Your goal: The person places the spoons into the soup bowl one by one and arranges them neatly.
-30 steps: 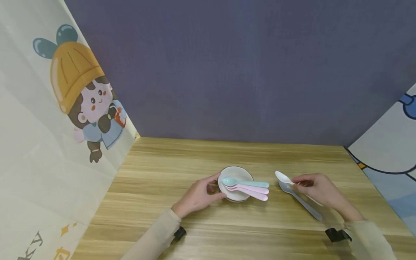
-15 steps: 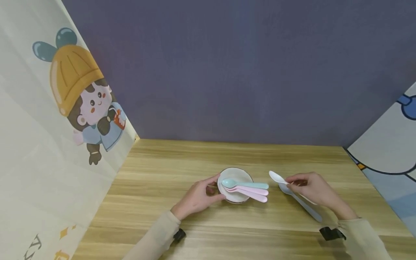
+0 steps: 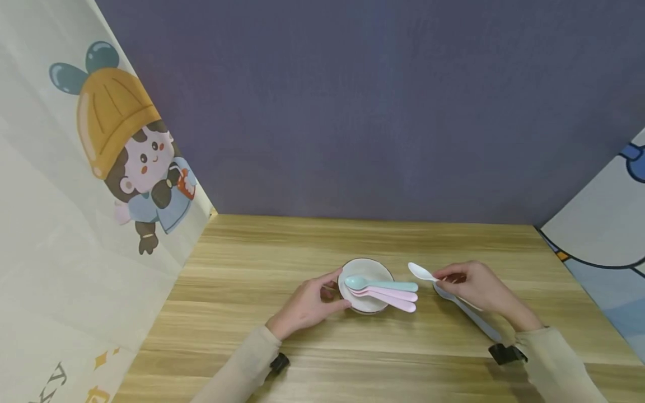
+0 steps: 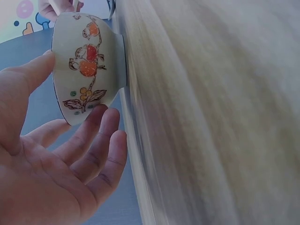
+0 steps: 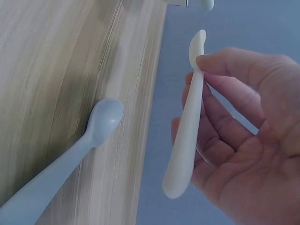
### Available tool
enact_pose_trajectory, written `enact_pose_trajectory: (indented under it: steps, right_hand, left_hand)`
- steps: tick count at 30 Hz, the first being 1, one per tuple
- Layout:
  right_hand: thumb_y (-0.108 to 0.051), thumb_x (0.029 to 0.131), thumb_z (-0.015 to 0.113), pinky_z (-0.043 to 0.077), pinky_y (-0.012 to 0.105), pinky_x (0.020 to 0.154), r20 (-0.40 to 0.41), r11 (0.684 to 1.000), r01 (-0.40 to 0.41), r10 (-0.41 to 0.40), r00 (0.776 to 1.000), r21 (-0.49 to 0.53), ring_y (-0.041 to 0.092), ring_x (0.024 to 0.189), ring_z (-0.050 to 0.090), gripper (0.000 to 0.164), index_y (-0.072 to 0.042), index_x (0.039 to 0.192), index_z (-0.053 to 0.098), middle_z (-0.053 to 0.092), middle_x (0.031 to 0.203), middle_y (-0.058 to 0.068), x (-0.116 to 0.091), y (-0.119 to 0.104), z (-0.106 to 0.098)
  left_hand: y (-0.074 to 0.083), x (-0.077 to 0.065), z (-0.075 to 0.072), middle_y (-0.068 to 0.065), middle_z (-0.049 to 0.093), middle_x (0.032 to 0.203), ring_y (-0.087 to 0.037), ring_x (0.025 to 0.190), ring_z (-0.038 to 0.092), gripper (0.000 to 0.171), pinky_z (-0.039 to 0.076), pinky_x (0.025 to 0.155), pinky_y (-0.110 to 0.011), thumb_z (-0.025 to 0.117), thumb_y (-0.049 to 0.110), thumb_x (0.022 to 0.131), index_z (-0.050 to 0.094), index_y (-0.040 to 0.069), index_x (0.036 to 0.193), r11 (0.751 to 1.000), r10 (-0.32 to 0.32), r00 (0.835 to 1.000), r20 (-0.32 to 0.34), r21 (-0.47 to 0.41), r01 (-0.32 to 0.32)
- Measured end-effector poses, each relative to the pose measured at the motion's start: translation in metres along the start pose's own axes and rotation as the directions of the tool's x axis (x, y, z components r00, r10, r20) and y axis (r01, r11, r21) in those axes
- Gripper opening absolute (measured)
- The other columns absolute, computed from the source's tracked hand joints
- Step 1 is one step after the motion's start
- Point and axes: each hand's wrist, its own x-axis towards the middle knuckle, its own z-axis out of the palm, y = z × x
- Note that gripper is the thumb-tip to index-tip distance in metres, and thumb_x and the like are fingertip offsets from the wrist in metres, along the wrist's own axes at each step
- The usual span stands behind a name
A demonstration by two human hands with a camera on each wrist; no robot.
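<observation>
A white bowl with a dark rim stands on the wooden table; fruit and leaves decorate its outside in the left wrist view. My left hand holds the bowl's left side between thumb and fingers. One mint spoon and pink spoons lie in the bowl, handles out over its right rim. To the right, my right hand pinches a white spoon near its neck, above the table. Under it lies a grey spoon, its bowl partly hidden by my fingers in the head view.
The wooden table ends at a dark blue-grey panel behind. A pale sheet with a cartoon child covers the left side. Another printed sheet closes off the right. Bare tabletop spreads in front of the bowl.
My right hand has moved left with the white spoon, whose tip is now closer to the bowl. The left hand, the bowl and the grey spoon stay in place.
</observation>
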Motion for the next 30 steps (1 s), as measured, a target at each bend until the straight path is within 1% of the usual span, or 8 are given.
enact_pose_trajectory:
  steps: [8, 14, 21, 27, 30]
  right_hand:
    - [-0.014, 0.095, 0.078, 0.056, 0.023, 0.070, 0.010, 0.999, 0.022, -0.022, 1.000, 0.026, 0.004, 0.082, 0.067, 0.019, -0.007, 0.112, 0.083, 0.079, 0.095, 0.000, 0.004, -0.005, 0.003]
    - [-0.013, 0.095, 0.078, 0.058, 0.023, 0.074, 0.001, 0.999, 0.024, -0.024, 1.000, 0.027, 0.003, 0.084, 0.067, 0.019, -0.007, 0.112, 0.083, 0.080, 0.097, 0.000, 0.007, -0.008, 0.004]
    - [-0.016, 0.096, 0.078, 0.057, 0.024, 0.073, 0.027, 0.999, 0.001, -0.002, 1.000, 0.034, 0.008, 0.086, 0.068, 0.021, -0.009, 0.115, 0.083, 0.080, 0.100, 0.000, 0.009, -0.012, 0.005]
    - [-0.015, 0.096, 0.078, 0.058, 0.024, 0.072, 0.038, 0.999, 0.021, -0.022, 0.999, 0.027, 0.011, 0.087, 0.069, 0.020, -0.010, 0.114, 0.083, 0.080, 0.101, 0.000, 0.012, -0.015, 0.005]
    - [-0.014, 0.096, 0.078, 0.058, 0.025, 0.072, 0.039, 0.999, 0.033, -0.034, 0.999, 0.030, 0.011, 0.086, 0.069, 0.019, -0.009, 0.113, 0.083, 0.080, 0.099, 0.000, 0.015, -0.017, 0.005]
  left_hand:
    - [0.001, 0.000, -0.001, 0.006, 0.076, 0.120, -0.016, 0.110, 0.072, 0.080, 0.059, 0.097, -0.032, 0.081, 0.047, 0.094, 0.046, 0.023, 0.163, 1.000, -0.001, 1.000, -0.004, 0.019, 0.001]
    - [0.001, 0.000, -0.001, 0.007, 0.077, 0.116, -0.015, 0.109, 0.070, 0.080, 0.057, 0.097, -0.034, 0.081, 0.049, 0.094, 0.047, 0.025, 0.163, 0.999, -0.007, 1.000, -0.010, 0.044, 0.007]
    - [0.000, 0.001, 0.000, 0.009, 0.078, 0.111, -0.014, 0.108, 0.070, 0.080, 0.057, 0.097, -0.033, 0.081, 0.047, 0.094, 0.047, 0.024, 0.162, 0.999, 0.007, 1.000, -0.011, 0.038, -0.007]
    - [0.001, 0.001, 0.000, 0.008, 0.079, 0.107, -0.013, 0.107, 0.071, 0.080, 0.056, 0.098, -0.035, 0.082, 0.045, 0.094, 0.048, 0.020, 0.162, 0.999, 0.024, 1.000, -0.018, 0.040, -0.023]
    - [0.001, 0.001, 0.000, 0.009, 0.079, 0.105, -0.012, 0.106, 0.071, 0.081, 0.056, 0.099, -0.036, 0.082, 0.045, 0.094, 0.048, 0.020, 0.162, 0.999, 0.021, 1.000, -0.018, 0.047, -0.020]
